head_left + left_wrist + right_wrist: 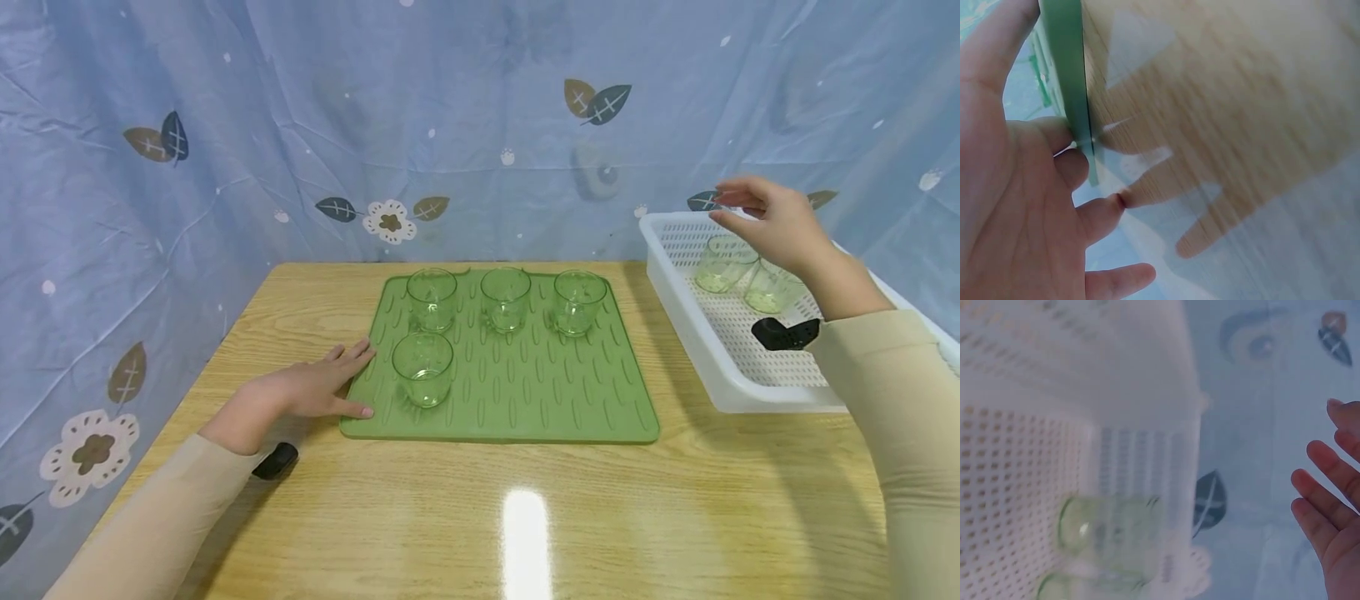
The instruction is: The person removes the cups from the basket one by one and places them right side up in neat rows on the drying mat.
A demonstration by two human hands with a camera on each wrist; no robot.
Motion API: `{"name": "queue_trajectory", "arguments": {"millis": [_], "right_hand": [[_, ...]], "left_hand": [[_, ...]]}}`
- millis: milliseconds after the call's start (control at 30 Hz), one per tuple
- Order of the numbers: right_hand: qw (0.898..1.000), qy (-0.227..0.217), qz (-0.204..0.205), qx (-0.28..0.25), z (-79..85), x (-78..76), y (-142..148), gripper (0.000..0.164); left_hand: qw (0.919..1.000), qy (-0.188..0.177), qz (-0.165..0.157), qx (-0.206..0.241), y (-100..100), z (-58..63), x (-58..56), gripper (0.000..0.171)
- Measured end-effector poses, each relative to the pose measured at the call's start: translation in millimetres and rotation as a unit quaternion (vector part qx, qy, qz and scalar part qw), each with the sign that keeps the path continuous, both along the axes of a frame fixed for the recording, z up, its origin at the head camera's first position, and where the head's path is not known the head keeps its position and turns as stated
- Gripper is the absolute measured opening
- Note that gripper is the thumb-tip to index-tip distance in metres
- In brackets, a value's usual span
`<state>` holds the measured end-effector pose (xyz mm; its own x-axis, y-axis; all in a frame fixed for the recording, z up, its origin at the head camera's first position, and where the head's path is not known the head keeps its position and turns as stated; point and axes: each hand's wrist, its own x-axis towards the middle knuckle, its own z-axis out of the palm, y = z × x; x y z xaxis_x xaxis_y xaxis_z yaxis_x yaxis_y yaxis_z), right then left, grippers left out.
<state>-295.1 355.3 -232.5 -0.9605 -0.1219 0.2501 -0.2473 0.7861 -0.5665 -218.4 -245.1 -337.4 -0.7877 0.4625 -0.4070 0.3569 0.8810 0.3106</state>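
Observation:
My left hand [315,387] lies with spread fingers at the left edge of a green drying mat [525,408], its thumb and fingertips touching the mat. Close by it stands a clear glass [424,371]. Along the mat's far side stand a left glass [432,298], a middle glass [506,300] and a right glass [580,304]. Above a white basket [686,321] hovers my right hand [776,225], fingers loosely bent and holding nothing. Inside the basket, below that hand, are a glass [723,265] and another glass [768,287], the latter partly hidden by the hand.
A wooden table [420,508] carries the mat and basket. Blue patterned fabric [495,125] hangs behind and along the left side. A black wrist device [783,333] sits under the right wrist, and a similar one [276,461] under the left.

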Motion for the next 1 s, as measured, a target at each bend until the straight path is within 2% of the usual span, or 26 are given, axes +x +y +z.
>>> {"name": "queue_trajectory", "arguments": {"millis": [200, 400, 733, 1000], "right_hand": [[0.998, -0.046, -0.032, 0.026, -19.1, -7.8, 28.4, 0.069], [0.995, -0.071, -0.054, 0.034, -30.4, -11.7, 54.0, 0.075], [0.989, -0.106, -0.098, 0.038, -36.3, -1.6, 88.5, 0.086], [0.982, -0.14, -0.103, 0.069, -40.5, -0.5, 96.6, 0.096]], "left_hand": [[1.0, -0.001, -0.001, 0.004, -1.3, -0.9, 0.7, 0.107], [1.0, -0.004, 0.003, -0.001, -1.9, -1.5, 1.5, 0.108], [1.0, -0.001, -0.001, 0.006, 3.2, 3.0, -1.1, 0.106], [0.9999, -0.007, 0.001, 0.008, 1.5, 2.0, -3.0, 0.106]]}}
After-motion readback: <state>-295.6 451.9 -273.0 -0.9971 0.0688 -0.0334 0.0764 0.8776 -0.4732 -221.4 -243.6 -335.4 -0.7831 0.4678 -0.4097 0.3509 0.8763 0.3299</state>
